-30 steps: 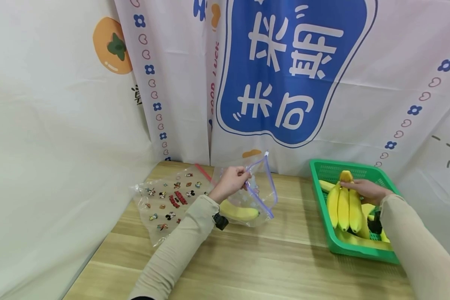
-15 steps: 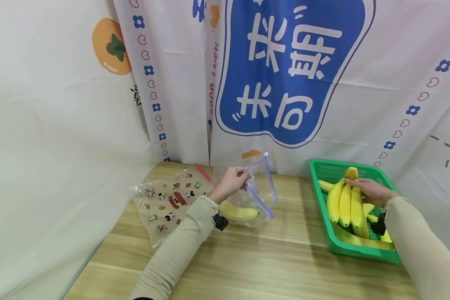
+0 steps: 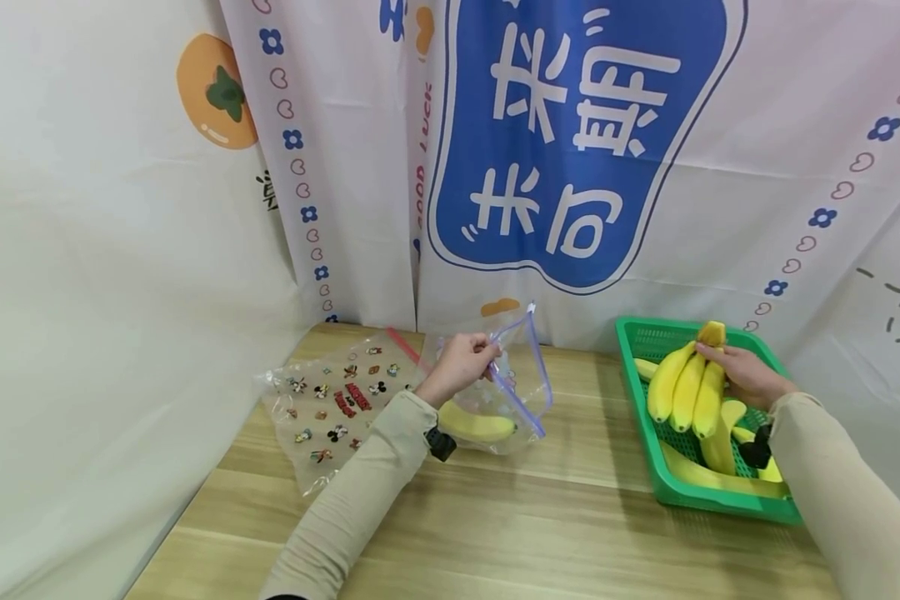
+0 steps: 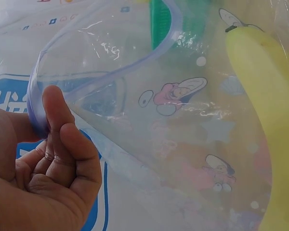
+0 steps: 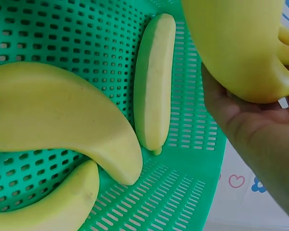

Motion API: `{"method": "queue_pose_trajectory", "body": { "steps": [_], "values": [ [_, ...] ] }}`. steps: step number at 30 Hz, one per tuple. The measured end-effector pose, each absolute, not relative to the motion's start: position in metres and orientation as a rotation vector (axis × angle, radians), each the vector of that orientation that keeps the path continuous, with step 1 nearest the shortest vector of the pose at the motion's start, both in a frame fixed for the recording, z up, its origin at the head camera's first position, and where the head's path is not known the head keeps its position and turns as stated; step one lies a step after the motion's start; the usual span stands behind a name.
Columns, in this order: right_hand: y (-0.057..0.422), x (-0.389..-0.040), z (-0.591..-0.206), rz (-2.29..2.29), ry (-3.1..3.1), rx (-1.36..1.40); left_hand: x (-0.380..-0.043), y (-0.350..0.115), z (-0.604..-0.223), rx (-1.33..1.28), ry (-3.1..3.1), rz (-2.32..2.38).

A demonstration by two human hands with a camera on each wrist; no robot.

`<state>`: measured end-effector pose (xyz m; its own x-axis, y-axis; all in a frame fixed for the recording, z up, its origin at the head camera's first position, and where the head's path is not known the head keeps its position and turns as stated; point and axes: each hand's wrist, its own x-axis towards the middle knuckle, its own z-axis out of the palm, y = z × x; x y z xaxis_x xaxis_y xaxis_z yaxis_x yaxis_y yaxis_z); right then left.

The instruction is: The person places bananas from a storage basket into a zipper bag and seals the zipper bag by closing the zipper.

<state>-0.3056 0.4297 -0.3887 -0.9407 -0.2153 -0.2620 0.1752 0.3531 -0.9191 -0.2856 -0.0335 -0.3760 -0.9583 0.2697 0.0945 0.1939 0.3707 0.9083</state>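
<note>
My left hand [image 3: 459,364] pinches the purple zip rim of a clear zip bag [image 3: 512,392], whose mouth gapes toward the right. Inside that bag lies one yellow banana [image 3: 483,427], large in the left wrist view [image 4: 267,106]. Over the green basket [image 3: 727,504], my right hand [image 3: 750,377] grips a bunch of bananas [image 3: 678,392] near its stem end, the tips hanging toward the front left. The right wrist view shows the bunch [image 5: 236,43] in the palm, with its stem out of frame.
More bananas [image 3: 720,450] lie in the basket, one against its perforated wall [image 5: 154,86]. A second clear bag with cartoon prints and a red zip [image 3: 345,400] lies flat at left, partly under my left forearm. A printed cloth [image 3: 375,208] hangs behind the wooden table [image 3: 525,533].
My right hand has raised the bunch of bananas a little and tilted it, its tips swinging up and left, uncovering a banana beneath. The left hand keeps its place on the zip bag.
</note>
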Motion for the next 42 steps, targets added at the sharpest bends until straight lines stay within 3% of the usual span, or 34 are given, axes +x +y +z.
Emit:
{"method": "queue_pose_trajectory", "body": {
  "steps": [42],
  "values": [
    [0.304, -0.283, -0.352, -1.443, 2.567, -0.064, -0.286, -0.032, -0.374, 0.421, 2.537, 1.684]
  ]
}}
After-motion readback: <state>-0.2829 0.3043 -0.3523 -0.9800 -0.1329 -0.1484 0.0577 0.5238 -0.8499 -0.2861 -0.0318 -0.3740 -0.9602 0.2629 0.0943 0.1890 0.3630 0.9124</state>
